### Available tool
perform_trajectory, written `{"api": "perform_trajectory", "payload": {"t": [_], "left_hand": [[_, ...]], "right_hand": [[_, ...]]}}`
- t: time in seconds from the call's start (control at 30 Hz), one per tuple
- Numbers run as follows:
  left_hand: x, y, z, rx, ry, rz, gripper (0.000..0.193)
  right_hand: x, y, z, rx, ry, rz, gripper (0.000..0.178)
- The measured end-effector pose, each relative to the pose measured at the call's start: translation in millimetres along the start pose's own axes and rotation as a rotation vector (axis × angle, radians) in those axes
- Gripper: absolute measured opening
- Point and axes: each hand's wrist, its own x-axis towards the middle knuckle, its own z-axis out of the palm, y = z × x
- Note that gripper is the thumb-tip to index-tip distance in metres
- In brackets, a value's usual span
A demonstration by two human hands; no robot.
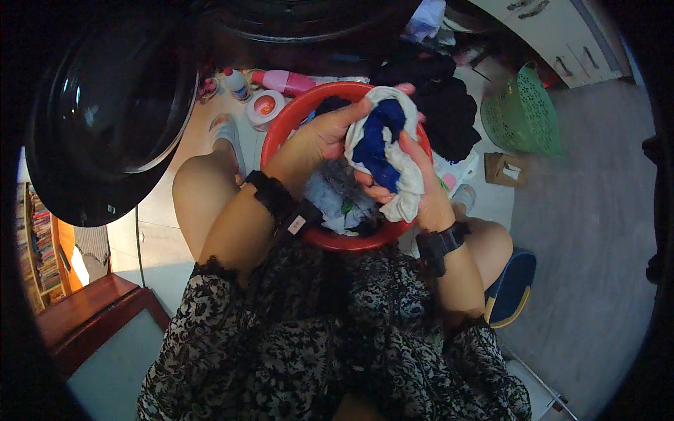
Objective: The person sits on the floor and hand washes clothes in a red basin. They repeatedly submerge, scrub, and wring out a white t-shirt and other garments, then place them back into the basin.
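A bunched white and blue cloth garment (380, 144) is held up over the right side of a red basin (281, 126). My left hand (337, 130) grips its left edge, thumb on top. From the lower right, my right hand (425, 182) wraps around it, with fingers showing beneath. Grey and light blue laundry (337, 196) lies in the basin below my hands, along with some dark cloth. The garment's exact kind cannot be made out.
Beyond the basin stand a pink bottle (288, 82), a white bottle with a red cap (237, 83) and a round white tub (265, 109). Black clothes (446, 116) lie to the right, near a green basket (523, 116) and a small brown box (504, 170). An open round black door (126, 105) hangs at left.
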Motion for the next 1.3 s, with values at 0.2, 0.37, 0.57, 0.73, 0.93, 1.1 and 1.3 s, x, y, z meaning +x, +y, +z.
{"api": "perform_trajectory", "payload": {"t": [0.2,0.37,0.57,0.73,0.93,1.1,1.3], "left_hand": [[12,6,6,0.255,0.449,-0.127,0.040],[28,-12,-8,0.606,0.683,0.048,0.022],[33,-39,-19,1.349,0.915,0.288,0.031],[33,-18,-20,0.901,0.735,0.014,0.036],[22,3,-11,0.262,0.497,-0.068,0.055],[21,-7,-1,-0.170,0.072,0.038,0.047],[22,7,6,0.365,0.343,-0.092,0.027]], "right_hand": [[5,3,4,-0.299,0.063,-0.130,0.049],[30,10,-6,-0.778,0.319,-0.372,0.047],[54,22,-37,-1.464,0.769,-0.415,0.052],[39,10,-29,-1.187,0.481,-0.631,0.054],[8,-13,-12,-0.456,0.137,-0.188,0.055],[3,9,-5,-0.247,-0.170,-0.171,0.078],[10,17,-3,-0.052,-0.038,-0.112,0.052]]}}
